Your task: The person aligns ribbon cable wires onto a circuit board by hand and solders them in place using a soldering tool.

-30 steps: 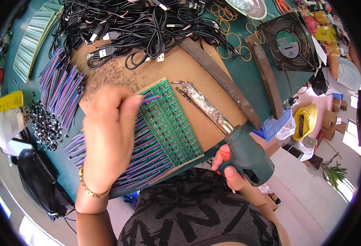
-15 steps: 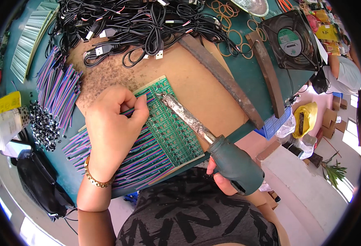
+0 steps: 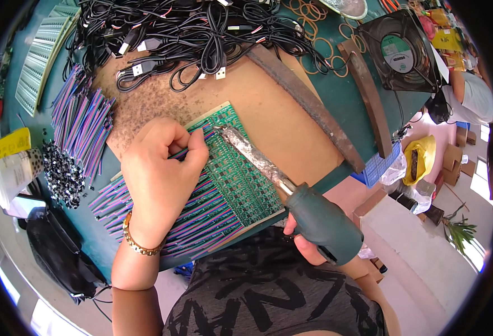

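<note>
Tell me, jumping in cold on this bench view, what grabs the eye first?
Centre frame, the left hand pinches coloured wires against a green circuit board, while the right hand grips a big soldering iron by its dark green handle, tip at the board's upper edge. Behind, a tangle of black cables fills the top of the bench, and a black fan sits at upper right.
</note>
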Available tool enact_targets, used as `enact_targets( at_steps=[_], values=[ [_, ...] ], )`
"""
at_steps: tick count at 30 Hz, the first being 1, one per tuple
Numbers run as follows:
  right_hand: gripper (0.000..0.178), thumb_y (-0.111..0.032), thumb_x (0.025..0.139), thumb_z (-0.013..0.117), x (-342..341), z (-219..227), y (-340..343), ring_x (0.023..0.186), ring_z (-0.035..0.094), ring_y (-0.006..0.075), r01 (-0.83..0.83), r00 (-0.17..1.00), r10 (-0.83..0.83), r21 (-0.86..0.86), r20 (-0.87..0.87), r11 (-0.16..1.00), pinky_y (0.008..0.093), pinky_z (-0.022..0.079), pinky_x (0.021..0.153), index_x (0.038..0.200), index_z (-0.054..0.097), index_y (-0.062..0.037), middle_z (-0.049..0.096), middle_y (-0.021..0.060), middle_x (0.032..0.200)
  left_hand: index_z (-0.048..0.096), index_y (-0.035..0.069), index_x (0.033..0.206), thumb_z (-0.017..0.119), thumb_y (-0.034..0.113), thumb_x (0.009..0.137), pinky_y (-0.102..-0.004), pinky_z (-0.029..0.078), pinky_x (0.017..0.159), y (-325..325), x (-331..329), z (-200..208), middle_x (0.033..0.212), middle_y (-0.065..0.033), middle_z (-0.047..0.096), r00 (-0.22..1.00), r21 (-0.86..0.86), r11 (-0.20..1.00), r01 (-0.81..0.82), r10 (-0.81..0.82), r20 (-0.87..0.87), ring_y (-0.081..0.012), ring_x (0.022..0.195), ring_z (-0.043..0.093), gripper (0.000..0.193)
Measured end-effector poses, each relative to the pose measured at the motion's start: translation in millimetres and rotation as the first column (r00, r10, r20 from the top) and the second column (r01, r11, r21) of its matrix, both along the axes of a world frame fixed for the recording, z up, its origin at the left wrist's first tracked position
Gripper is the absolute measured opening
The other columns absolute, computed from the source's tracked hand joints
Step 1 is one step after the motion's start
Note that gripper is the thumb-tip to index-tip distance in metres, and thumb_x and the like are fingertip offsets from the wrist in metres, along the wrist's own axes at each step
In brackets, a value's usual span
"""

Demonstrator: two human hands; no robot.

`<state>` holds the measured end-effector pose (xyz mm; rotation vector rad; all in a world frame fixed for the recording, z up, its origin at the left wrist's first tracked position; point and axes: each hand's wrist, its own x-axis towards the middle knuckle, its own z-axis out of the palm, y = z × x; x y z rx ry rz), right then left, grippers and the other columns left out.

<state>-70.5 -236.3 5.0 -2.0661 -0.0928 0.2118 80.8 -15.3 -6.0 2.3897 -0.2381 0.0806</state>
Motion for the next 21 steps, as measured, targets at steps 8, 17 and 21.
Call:
enact_targets(
  at_steps=[8,17,21],
  values=[
    [0.029,-0.030,0.086,0.066,-5.8,4.9,-3.5,0.070,0.058,0.0182,0.028,0.974,-0.021,0.026,-0.226,0.999,0.0300,0.047,0.063,0.091,0.062,-0.0013,0.060,0.0070,0.078,0.054,0.004,0.065,0.076,0.005,0.073,-0.0328,0.041,0.049,0.8,-0.3,-0.9,0.059,-0.0070,0.052,1.000,-0.006,1.000,0.005,-0.005,0.000,-0.0208,0.052,0.051,0.023],
    [0.028,-0.027,0.081,0.070,-16.3,-10.4,-3.7,0.071,0.060,0.0189,0.018,0.997,-0.020,-0.025,-0.070,1.000,0.0312,0.048,0.063,0.093,0.063,-0.0040,0.062,0.0063,0.079,0.057,0.002,0.066,0.077,0.004,0.073,-0.0281,0.041,0.049,2.8,1.2,0.8,0.060,-0.0057,0.054,0.997,-0.077,0.997,-0.022,0.017,-0.073,-0.0139,0.051,0.050,0.021],
    [0.028,-0.031,0.087,0.067,-9.8,-2.5,-5.5,0.069,0.056,0.0151,-0.062,0.991,0.055,-0.056,-0.119,0.997,0.0289,0.046,0.062,0.089,0.061,-0.0032,0.060,0.0052,0.076,0.059,0.000,0.067,0.078,0.003,0.074,-0.0260,0.041,0.049,3.7,2.0,2.9,0.060,-0.0045,0.055,0.995,-0.106,0.994,-0.024,0.013,-0.099,-0.0104,0.051,0.049,0.020]
  ],
)
